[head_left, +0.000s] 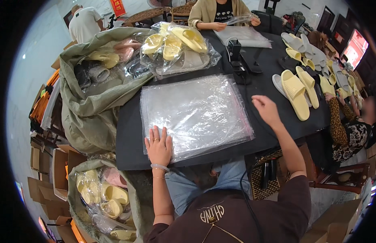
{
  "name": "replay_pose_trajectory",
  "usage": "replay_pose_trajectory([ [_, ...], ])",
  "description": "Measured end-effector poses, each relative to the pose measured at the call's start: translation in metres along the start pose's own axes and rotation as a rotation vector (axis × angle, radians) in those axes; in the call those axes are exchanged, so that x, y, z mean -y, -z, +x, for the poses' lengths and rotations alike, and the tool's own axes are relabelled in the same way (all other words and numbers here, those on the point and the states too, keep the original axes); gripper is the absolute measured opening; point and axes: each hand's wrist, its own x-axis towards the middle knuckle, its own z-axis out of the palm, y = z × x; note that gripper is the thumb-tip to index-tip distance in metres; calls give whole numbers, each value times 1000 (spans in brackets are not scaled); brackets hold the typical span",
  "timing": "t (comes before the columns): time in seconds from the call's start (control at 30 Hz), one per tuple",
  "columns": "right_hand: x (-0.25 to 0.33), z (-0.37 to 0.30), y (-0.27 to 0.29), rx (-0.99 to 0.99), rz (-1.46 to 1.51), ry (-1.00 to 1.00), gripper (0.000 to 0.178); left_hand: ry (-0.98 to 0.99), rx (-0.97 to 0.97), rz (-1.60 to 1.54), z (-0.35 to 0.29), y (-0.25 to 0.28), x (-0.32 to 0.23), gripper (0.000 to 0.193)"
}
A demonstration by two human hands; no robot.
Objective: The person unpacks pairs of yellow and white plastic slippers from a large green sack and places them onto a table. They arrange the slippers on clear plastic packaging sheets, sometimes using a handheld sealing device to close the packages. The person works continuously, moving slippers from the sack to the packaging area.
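A stack of clear plastic bags (196, 113) lies on the black-covered table in front of me. My left hand (158, 148) rests flat on its near left corner with fingers stretched out, holding nothing. Beyond the right edge of the stack, my right hand (267, 110) hovers over the black cloth, its fingers curled in and nothing visible in them. A pair of yellow slippers (295, 95) lies further right, partly over a grey slipper (279, 85). Bagged yellow slippers (171, 46) are heaped behind the stack.
An olive sack (90, 109) of bagged slippers stands at the left, another sack (135, 198) below it. Several slippers (313, 52) line the right side, near a co-worker's patterned sleeve (338, 121). Across the table, another person handles bags (244, 36) beside a black stand (235, 56).
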Motion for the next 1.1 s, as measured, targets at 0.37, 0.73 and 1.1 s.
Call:
replay_pose_trajectory([
  [0.37, 42, -19, -5, 533, 163, -514, 32, 30, 47, 8, 0, 3, -2, 42],
  [0.73, 33, -45, -29, 308, 453, -187, 28, 34, 42, 21, 0, 2, -1, 42],
  [1.1, 33, -60, -32, 201, 721, -297, 59, 90, 47, -82, 1, 0, 0, 46],
])
